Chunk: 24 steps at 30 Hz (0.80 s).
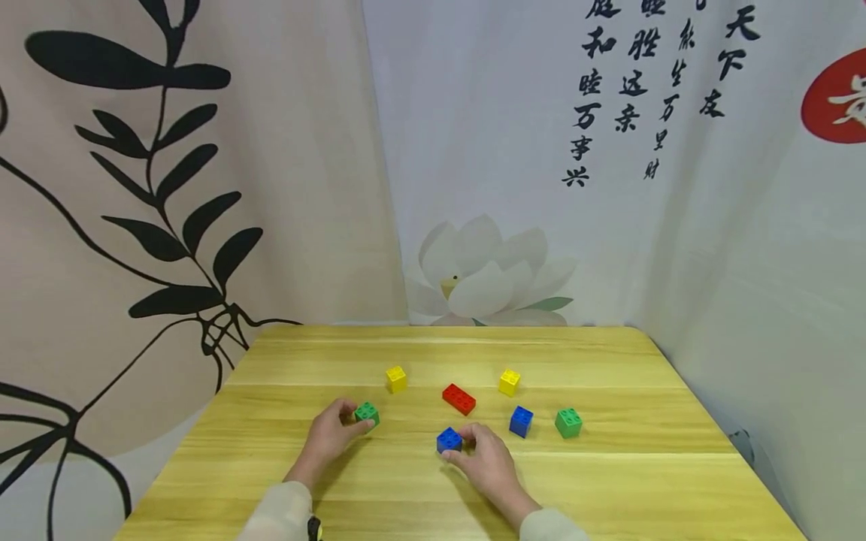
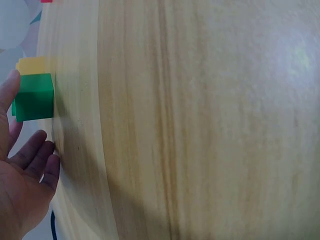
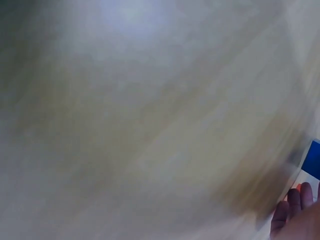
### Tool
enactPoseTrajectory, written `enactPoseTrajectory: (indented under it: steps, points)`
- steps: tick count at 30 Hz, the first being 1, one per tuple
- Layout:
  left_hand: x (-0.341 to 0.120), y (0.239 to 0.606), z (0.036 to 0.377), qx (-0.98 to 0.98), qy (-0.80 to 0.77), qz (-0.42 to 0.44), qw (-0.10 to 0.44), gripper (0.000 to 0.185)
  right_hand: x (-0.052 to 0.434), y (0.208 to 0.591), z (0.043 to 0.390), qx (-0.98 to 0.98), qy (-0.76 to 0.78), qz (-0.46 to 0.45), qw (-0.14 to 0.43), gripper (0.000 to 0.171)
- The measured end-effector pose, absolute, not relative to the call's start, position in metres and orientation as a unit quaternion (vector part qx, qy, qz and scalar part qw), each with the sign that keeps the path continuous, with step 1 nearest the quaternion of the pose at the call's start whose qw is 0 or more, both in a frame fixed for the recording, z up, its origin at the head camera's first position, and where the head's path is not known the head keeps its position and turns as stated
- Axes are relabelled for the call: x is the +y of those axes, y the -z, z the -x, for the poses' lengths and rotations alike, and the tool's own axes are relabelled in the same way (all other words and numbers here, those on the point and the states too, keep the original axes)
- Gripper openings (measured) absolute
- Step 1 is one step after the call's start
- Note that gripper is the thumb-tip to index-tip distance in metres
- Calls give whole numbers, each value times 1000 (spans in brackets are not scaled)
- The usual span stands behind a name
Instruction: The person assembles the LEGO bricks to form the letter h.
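My left hand (image 1: 331,434) pinches a green toy brick (image 1: 367,412) between thumb and index finger, left of the table's middle. In the left wrist view this green brick (image 2: 35,97) shows a flat face, its studs turned left, with the other fingers loosely bent below it. My right hand (image 1: 485,460) holds a blue toy brick (image 1: 449,440) by thumb and fingertips, near the table's middle. Only a corner of that blue brick (image 3: 312,160) enters the blurred right wrist view, above the fingers (image 3: 294,200).
Behind the hands lie a yellow brick (image 1: 396,379), a longer red brick (image 1: 459,399) and a second yellow brick (image 1: 510,382). Right of my right hand sit another blue brick (image 1: 521,421) and another green brick (image 1: 568,423). The wooden table (image 1: 643,496) ends at a printed curtain (image 1: 325,188).
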State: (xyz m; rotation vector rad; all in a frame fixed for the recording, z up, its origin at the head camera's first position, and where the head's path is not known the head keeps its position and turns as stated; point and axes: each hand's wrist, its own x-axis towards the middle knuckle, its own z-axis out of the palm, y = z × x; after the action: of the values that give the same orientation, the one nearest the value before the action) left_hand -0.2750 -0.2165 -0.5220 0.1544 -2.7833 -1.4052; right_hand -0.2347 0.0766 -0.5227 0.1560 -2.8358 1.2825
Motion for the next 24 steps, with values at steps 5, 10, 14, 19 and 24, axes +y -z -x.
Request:
enactPoseTrajectory:
  steps: [5,10,14,19,24]
  points:
    - [-217,524,274,-893,447,-50,12,48,75,522,237,-903,-426,-54,6,41]
    - [-216,523,274,-896,440,-47,19,43,74,521,241,-893,-446,-63,-6,41]
    - [-215,522,274,-899,434,-45,22,41,74,521,244,-882,-465,-72,-21,41]
    - [-214,522,274,-900,433,-43,23,37,72,521,249,-874,-477,-84,-33,44]
    - [-213,519,274,-901,431,-36,26,35,70,521,254,-871,-481,-84,-45,46]
